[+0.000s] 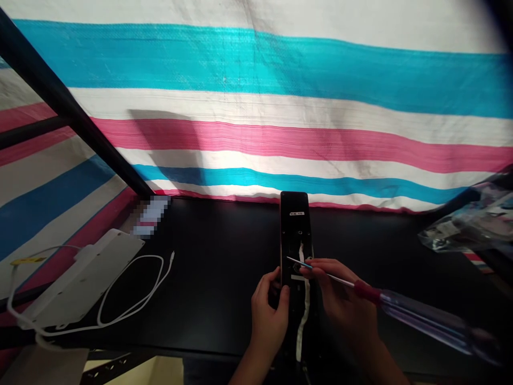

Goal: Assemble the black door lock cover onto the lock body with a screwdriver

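Observation:
A long, narrow black panel (289, 235) with a small white label near its far end lies on the black table. A whitish, taped-looking cable (301, 326) runs along it toward me. My left hand (269, 313) grips the panel's left edge between thumb and fingers. My right hand (347, 299) pinches the thin shaft of a screwdriver (425, 318), close to the tip. Its clear, purplish handle with a red collar extends to the right, free of the palm. The tip points left over the panel; whether it touches the surface I cannot tell.
A white power strip (86, 278) with a looped white cable (140, 307) lies at left. A blurred-out pale item (152, 216) sits at the back left. Clear plastic bags (460, 222) rest at the right. Striped sheeting (256, 64) closes off the table's back.

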The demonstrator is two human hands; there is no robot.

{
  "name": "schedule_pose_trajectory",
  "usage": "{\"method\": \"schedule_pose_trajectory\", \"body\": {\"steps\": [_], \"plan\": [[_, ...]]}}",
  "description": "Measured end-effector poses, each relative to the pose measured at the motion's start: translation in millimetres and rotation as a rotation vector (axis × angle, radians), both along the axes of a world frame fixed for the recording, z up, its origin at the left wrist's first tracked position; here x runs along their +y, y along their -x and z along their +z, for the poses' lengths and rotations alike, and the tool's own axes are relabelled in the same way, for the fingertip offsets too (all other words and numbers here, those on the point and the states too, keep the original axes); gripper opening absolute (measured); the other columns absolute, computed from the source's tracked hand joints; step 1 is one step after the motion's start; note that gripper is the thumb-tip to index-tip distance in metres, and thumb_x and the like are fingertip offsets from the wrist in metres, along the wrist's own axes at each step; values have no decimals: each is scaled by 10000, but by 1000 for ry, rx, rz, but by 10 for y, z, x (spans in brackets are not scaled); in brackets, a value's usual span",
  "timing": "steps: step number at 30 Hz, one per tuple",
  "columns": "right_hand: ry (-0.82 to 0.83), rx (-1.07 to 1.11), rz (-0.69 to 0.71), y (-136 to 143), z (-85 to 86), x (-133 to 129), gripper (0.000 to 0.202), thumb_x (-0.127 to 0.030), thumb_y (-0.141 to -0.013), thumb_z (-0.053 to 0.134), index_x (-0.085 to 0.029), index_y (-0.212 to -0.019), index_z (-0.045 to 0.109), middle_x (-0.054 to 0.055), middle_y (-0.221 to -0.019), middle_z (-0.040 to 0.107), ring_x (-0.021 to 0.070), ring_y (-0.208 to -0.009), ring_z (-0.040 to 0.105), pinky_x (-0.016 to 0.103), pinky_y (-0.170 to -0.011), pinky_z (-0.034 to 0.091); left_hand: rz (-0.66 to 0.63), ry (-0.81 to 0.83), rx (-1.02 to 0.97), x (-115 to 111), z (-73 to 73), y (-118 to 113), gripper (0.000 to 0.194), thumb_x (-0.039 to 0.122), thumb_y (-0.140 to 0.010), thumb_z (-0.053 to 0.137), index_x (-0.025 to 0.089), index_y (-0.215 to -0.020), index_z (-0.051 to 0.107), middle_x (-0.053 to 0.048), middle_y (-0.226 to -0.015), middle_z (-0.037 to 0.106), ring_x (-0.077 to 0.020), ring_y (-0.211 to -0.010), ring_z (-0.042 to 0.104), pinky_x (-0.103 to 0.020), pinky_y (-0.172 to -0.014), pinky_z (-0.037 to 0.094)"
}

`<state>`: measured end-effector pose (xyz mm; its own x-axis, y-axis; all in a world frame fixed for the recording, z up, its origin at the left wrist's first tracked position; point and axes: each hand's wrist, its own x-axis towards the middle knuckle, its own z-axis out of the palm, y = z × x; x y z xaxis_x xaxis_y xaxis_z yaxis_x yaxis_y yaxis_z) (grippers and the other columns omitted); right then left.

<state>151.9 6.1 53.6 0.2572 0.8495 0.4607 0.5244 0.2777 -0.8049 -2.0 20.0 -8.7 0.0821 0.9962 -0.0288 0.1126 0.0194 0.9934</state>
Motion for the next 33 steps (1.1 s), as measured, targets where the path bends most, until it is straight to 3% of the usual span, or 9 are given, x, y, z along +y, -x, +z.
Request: {"method": "schedule_pose_trajectory", "body": {"steps": [10,15,19,22,25,28,31,33], "plan": [[-39,-30,-7,35,25,-24,146,-177,-935,641,-269,-992,739,43,-1003,748,202,-935,733,342,-819,616,-19,128,-260,548,194,-147,275,225,-853,674,170,-1122,665,-125,-1042,771,-240,-931,738,-344,-823,566],[-103,-46,81,20,-9,-132,215,-121,-923,623,-253,-1051,734,53,-1036,762,197,-930,754,291,-809,624,8,174,-322,567,190,-216,238,202,-842,645,159,-1076,647,-115,-994,761,-219,-885,722,-326,-794,557],[7,108,180,-95,-75,-383,146,-182,-933,629,-239,-1001,746,77,-1016,766,220,-870,765,299,-747,639,54,176,-293,560,181,-270,229,212,-857,619,164,-1081,618,-100,-988,732,-204,-872,700,-318,-783,548],[35,433,-64,-302,-116,-522,162,-316,-976,581,-223,-912,697,60,-865,741,187,-691,725,279,-591,600,17,181,-304,570,183,-237,232,221,-854,624,174,-1080,617,-91,-1010,722,-200,-888,693,-310,-790,544],[155,595,-369,-683,-233,-534,255,-458,-969,565,-217,-956,645,-5,-661,636,131,-481,568,228,-423,450,-98,166,-341,544,152,-106,323,195,-832,631,191,-1155,613,-85,-1104,710,-204,-977,687,-312,-855,537],[437,338,-429,-1157,-463,-499,355,-540,-881,627,-190,-901,677,-27,-515,536,143,-411,483,245,-376,341,-233,129,-318,465,77,65,357,235,-888,589,207,-1244,599,-69,-1092,717,-206,-1003,686,-329,-914,524],[629,12,-436,-1487,-706,-483,306,-523,-862,594,-235,-809,681,19,-593,642,206,-513,601,297,-469,406,-257,86,-197,380,16,167,315,304,-949,564,220,-1249,608,-48,-1026,721,-203,-982,684,-325,-913,519],[661,-108,-456,-1561,-811,-466,285,-499,-873,548,-250,-853,687,35,-656,684,238,-582,651,329,-540,449,-234,66,-136,343,9,168,295,335,-966,553,227,-1234,613,-36,-982,720,-197,-934,684,-315,-873,526]]}}
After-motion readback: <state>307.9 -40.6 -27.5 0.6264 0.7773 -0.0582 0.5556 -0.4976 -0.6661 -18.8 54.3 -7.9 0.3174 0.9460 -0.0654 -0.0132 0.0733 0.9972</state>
